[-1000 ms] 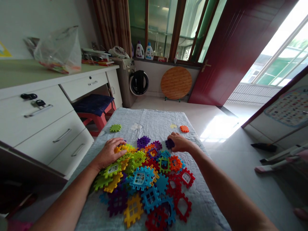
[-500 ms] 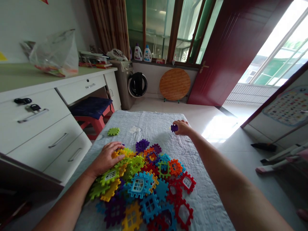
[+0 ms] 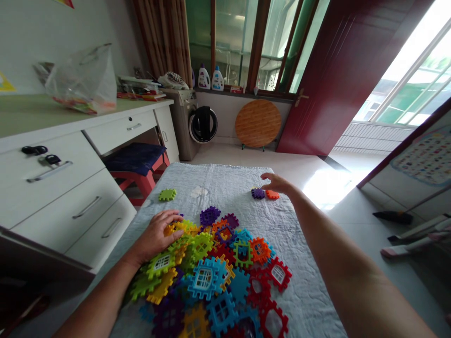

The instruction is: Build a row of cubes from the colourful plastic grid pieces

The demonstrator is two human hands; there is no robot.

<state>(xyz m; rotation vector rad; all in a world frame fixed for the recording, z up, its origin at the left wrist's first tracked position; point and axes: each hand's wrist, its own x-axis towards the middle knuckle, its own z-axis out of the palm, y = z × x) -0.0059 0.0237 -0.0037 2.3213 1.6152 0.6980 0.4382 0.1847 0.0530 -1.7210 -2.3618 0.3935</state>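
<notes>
My left hand [image 3: 158,237] lies at the left side of a pile of toothed plastic building blocks, thumb apart from its fingers, over yellow blocks [image 3: 172,228] and lime green ones [image 3: 202,245]. My right hand [image 3: 276,182] is open at the far right of the cloth, fingers stretched out and holding nothing. Just below it lie a purple block [image 3: 258,193] and an orange block [image 3: 272,194], side by side. A lone green block [image 3: 167,194] sits at the far left. Blue [image 3: 204,278], red [image 3: 278,273] and dark purple blocks [image 3: 210,216] fill out the pile.
A pale quilted cloth [image 3: 303,281] covers the table. To the left stand a white desk [image 3: 95,206] with drawers and a red stool [image 3: 141,183] with a dark cushion. Beyond are a washing machine [image 3: 185,126], a round wooden board [image 3: 258,123] and a dark red door [image 3: 317,94].
My right hand has let go of the purple block, which now lies on the cloth, and has opened and shifted slightly right. An orange block now shows beside it. My left hand stays put.
</notes>
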